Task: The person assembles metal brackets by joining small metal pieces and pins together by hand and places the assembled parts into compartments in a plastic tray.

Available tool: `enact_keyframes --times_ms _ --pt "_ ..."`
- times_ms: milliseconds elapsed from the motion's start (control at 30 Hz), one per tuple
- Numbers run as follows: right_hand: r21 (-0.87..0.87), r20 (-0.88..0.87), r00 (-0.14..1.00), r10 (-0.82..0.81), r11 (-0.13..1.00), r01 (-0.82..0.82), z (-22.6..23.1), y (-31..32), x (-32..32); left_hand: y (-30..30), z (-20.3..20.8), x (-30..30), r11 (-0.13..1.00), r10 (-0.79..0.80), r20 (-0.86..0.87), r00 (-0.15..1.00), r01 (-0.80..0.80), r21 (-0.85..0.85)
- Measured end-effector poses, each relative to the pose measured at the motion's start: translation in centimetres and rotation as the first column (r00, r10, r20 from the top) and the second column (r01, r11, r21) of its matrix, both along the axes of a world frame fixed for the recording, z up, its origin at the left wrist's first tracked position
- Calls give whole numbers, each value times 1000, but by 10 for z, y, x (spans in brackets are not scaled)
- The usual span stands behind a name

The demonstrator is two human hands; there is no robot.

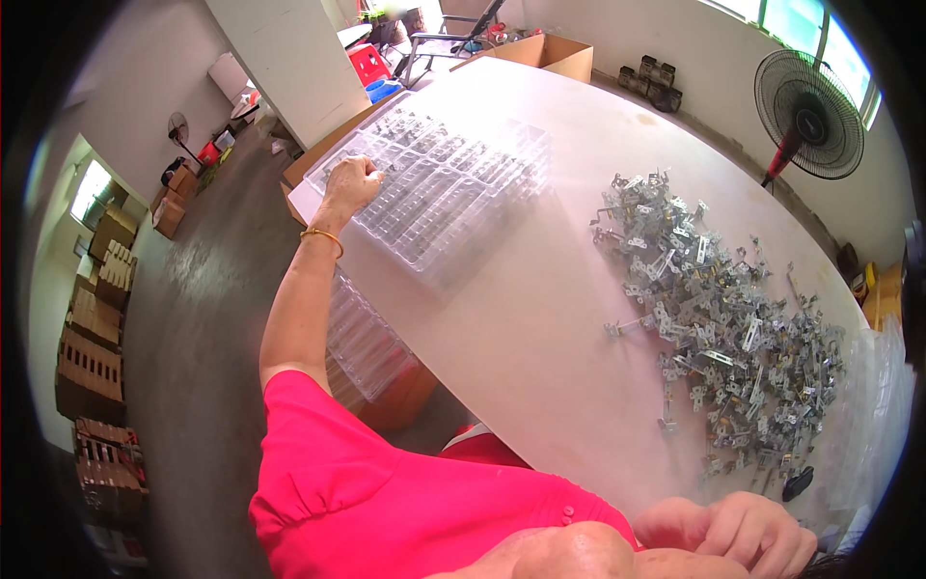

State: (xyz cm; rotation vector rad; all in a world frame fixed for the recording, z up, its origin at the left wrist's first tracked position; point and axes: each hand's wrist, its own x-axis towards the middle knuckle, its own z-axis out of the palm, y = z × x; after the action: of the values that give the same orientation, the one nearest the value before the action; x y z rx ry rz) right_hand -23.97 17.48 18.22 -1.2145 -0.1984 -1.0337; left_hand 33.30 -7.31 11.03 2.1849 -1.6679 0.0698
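Note:
My left hand (353, 183), with a yellow bangle at its wrist, reaches over the near left part of a clear plastic compartment tray (422, 241). Its fingers are closed; whatever they pinch is hidden. Small metal parts (415, 125) fill the tray's far rows, while the nearer slots look bare. Close to my chest, my right hand (728, 531) is curled at the table's near right edge, and I cannot make out what is in it. Beyond it spreads a large heap of small silvery metal brackets (733, 333).
The white table (540, 357) carries both tray and heap. Another clear tray (362, 338) lies lower, beside the table's left edge, over a cardboard box (400, 398). Clear plastic bags (883, 415) hang at the right. A standing fan (808, 121) is beyond the far right edge.

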Motion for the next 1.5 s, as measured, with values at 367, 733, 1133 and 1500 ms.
enact_keyframes --times_ms 367,733,1133,1500 --pt "-91 52 998 35 995 -30 -1 -14 9 -10 -2 -8 997 15 42 999 -18 73" --pt "-171 300 938 -172 958 230 -1 -9 29 -12 -4 -7 989 17 67 998 -27 146" --pt "-208 468 846 -255 899 386 10 -13 15 21 25 -89 936 -152 458 876 277 -218" --pt "149 595 508 -623 706 692 7 7 1 113 -54 -310 553 -795 81 601 773 -311"
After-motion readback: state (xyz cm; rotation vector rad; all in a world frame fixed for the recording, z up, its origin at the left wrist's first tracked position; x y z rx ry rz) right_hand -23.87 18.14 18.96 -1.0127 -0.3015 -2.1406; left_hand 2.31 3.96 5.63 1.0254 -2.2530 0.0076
